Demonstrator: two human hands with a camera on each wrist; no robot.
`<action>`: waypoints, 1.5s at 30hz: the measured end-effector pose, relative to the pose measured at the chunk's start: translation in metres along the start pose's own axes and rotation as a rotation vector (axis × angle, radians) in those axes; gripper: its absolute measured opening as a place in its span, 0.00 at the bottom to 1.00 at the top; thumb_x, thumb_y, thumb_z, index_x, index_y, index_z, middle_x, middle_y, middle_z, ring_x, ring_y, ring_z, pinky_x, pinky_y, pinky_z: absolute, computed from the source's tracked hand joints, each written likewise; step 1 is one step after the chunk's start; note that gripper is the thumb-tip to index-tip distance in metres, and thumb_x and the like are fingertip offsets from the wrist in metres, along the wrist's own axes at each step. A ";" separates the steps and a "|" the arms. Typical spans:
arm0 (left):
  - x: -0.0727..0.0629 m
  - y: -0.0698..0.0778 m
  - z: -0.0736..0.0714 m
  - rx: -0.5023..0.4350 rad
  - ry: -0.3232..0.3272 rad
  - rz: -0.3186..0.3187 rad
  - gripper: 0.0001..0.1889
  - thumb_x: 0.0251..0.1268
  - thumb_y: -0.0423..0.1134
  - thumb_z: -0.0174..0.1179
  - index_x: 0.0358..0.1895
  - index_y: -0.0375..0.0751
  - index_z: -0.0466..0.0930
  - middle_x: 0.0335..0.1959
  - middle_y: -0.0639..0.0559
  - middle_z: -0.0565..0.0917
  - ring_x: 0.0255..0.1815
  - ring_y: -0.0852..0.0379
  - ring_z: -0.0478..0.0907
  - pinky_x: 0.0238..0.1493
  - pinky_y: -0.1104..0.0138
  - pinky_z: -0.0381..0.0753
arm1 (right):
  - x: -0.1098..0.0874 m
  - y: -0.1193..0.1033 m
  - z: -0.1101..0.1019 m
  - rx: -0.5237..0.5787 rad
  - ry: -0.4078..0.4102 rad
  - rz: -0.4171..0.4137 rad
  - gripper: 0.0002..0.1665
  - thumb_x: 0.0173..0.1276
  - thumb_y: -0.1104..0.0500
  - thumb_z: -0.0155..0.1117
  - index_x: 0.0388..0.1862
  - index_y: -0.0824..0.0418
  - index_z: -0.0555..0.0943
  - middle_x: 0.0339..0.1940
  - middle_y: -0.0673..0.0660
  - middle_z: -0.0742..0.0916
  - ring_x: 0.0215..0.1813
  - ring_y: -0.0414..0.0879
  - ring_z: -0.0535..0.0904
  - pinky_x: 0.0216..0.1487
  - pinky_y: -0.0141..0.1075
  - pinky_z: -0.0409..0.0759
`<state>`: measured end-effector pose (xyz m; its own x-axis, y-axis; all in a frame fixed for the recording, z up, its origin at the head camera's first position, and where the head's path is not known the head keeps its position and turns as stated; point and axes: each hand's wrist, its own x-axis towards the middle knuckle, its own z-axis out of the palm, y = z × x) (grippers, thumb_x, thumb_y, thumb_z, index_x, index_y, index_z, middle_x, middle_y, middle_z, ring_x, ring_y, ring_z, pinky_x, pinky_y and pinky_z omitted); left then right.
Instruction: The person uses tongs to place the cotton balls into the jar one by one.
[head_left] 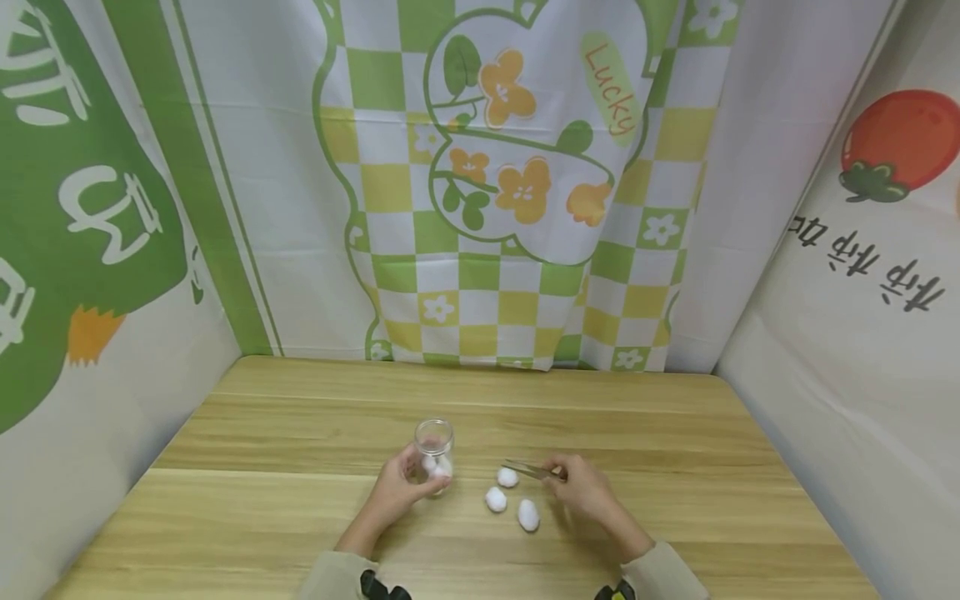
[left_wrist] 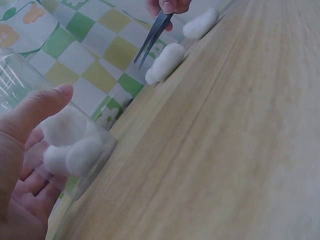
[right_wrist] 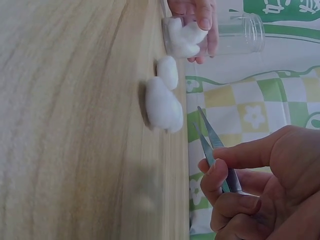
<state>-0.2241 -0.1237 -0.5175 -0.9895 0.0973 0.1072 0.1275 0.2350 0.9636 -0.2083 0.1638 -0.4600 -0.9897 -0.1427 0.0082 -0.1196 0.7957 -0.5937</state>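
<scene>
Gripping with the left hand (head_left: 400, 486) a clear, cylindrical, open-mouthed jar (head_left: 434, 454), upright, with white cotton balls (right_wrist: 182, 40) in its lower part. Pinching in the right hand (head_left: 585, 490), between thumb and bent fingers, slim silver-grey metal tweezers (head_left: 531, 470), slightly spread at the tips and holding nothing there. Seen lying between both hands on the yellow-brown wood-grain tabletop (head_left: 315, 433): a roundish white far cotton ball (head_left: 507, 477), a similar left-hand cotton ball (head_left: 496, 500) just beside, toward the jar, and an oval white near cotton ball (head_left: 528, 515), closest to the body and long axis running roughly away from it. Overall nearer to the right hand than to the left. Decisive, by judgement: tweezers laid crosswise, aimed leftward toward the jar, just beside the far cotton ball at the tips, yet apart from it.
</scene>
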 end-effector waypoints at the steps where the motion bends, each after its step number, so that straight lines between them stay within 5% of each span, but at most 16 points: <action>1: 0.000 0.000 0.000 0.001 0.002 0.001 0.31 0.49 0.37 0.73 0.60 0.42 0.75 0.59 0.39 0.81 0.61 0.42 0.78 0.66 0.47 0.74 | 0.000 0.001 0.000 -0.002 -0.003 0.004 0.09 0.58 0.63 0.67 0.39 0.60 0.84 0.27 0.55 0.85 0.29 0.42 0.75 0.27 0.32 0.68; 45: -0.001 0.001 -0.001 0.013 -0.004 0.021 0.31 0.50 0.38 0.73 0.60 0.42 0.74 0.60 0.40 0.80 0.64 0.41 0.76 0.68 0.46 0.72 | -0.003 0.006 -0.001 0.011 -0.051 -0.010 0.07 0.59 0.65 0.66 0.37 0.62 0.83 0.25 0.54 0.84 0.28 0.42 0.74 0.26 0.29 0.66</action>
<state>-0.2232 -0.1241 -0.5160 -0.9863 0.1061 0.1264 0.1492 0.2451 0.9580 -0.2059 0.1699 -0.4627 -0.9832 -0.1805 -0.0264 -0.1284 0.7875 -0.6027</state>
